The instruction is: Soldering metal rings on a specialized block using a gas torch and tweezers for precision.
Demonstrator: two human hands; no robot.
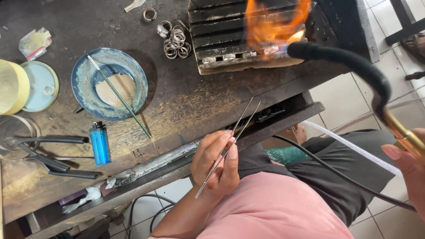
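My left hand (217,163) grips long thin metal tweezers (241,126) at the bench's near edge, tips pointing up toward a charred ridged block (221,31). My right hand (409,166) at the right edge holds a gas torch (354,66) with a black curved neck and brass stem. Its orange flame (272,24) plays over a row of small silver ring pieces (239,55) along the block's front edge. The tweezers' tips are apart and hold nothing.
A pile of silver rings (175,42) lies left of the block. A blue dish (110,83) with paste and a thin stick, a blue lighter (100,144), black-handled pliers (48,155), a yellow lid (13,86) and hoses (345,177) across my lap are in view.
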